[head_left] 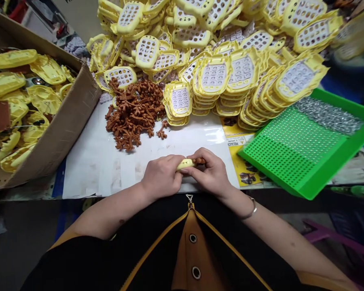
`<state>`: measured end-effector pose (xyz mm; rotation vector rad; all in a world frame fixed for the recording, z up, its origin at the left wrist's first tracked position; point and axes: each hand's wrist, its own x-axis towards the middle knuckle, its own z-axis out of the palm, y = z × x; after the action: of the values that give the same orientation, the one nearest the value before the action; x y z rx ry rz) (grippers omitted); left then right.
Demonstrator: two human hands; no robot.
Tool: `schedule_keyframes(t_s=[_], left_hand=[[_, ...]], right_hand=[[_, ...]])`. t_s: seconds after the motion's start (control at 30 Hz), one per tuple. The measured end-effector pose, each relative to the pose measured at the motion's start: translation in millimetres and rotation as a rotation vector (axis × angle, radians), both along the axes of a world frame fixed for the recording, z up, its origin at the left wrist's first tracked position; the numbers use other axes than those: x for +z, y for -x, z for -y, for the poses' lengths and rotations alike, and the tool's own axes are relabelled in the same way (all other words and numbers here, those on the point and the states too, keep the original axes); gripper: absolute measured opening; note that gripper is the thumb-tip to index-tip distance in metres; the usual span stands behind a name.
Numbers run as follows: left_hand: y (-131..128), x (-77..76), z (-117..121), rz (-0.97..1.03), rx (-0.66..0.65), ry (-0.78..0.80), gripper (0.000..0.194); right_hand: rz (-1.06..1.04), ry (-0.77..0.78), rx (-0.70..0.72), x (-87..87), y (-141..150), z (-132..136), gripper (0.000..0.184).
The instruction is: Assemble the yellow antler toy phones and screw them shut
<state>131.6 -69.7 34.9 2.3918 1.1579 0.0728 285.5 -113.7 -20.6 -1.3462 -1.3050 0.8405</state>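
My left hand (160, 176) and my right hand (210, 173) meet at the table's near edge. Together they hold one yellow plastic shell (185, 164), mostly hidden by the fingers. A small brown rubbery piece (200, 161) shows at my right fingertips, against the shell. Just beyond lies a heap of the same brown pieces (135, 111). Behind it stand stacks of yellow shells with white keypads (212, 81).
A cardboard box (63, 129) full of yellow shells sits at the left. A tilted green perforated tray (294, 149) with several small metal screws (329, 115) in its far end lies at the right. White paper (97, 165) covers the table.
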Motion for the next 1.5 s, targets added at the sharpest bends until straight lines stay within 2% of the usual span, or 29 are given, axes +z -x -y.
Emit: schedule_keyframes(t_s=[0.13, 0.23, 0.33, 0.53, 0.67, 0.77, 0.87, 0.93, 1.07, 1.17, 1.23, 1.3, 1.4, 1.43, 1.5], left_hand=[[6, 6.0, -7, -0.038, 0.054, 0.139, 0.029], [11, 5.8, -7, 0.019, 0.068, 0.173, 0.028], [12, 0.5, -3, 0.088, 0.033, 0.141, 0.029], [10, -9.4, 1, 0.163, 0.023, 0.052, 0.026], [19, -6.3, -5, 0.181, 0.060, 0.171, 0.030], [26, -0.6, -8, 0.193, 0.111, 0.246, 0.031], [27, 5.2, -4, 0.221, 0.083, 0.184, 0.029], [25, 7.4, 1, 0.221, 0.057, 0.089, 0.028], [19, 7.0, 9, 0.194, 0.013, -0.080, 0.030], [17, 5.6, 8, 0.181, 0.020, -0.094, 0.030], [18, 4.1, 2, 0.206, 0.056, -0.006, 0.027], [20, 1.2, -6, 0.322, 0.169, 0.187, 0.023], [23, -4.8, -17, 0.757, 0.475, 0.645, 0.026], [22, -6.4, -20, 0.932, 0.558, 0.781, 0.029], [19, -8.2, -21, 1.190, 0.634, 0.954, 0.036]], right_hand=[[0.025, 0.125, 0.127, 5.8, -12, -3, 0.023], [0.213, -0.033, 0.125, 9.7, -16, -1, 0.026], [0.378, -0.196, 0.154, 10.1, -11, 2, 0.020], [0.457, -0.281, 0.052, 5.7, -1, 3, 0.016], [0.429, -0.258, 0.108, 7.6, -7, 3, 0.016], [0.617, -0.275, 0.054, 15.1, -11, 6, 0.019], [0.807, -0.326, 0.060, 23.9, -9, 8, 0.026], [0.822, -0.326, 0.082, 26.6, -4, 9, 0.021], [0.812, -0.336, 0.021, 21.0, 4, 9, 0.017], [0.837, -0.381, -0.030, 15.1, 5, 7, 0.020], [0.852, -0.412, -0.022, 15.6, 3, 5, 0.018], [0.841, -0.480, -0.055, 21.0, -1, 3, 0.020], [0.727, -0.572, -0.243, 33.4, -8, -1, 0.034], [0.683, -0.536, -0.244, 37.2, -9, -2, 0.034], [0.625, -0.344, -0.074, 42.9, -7, -6, 0.035]])
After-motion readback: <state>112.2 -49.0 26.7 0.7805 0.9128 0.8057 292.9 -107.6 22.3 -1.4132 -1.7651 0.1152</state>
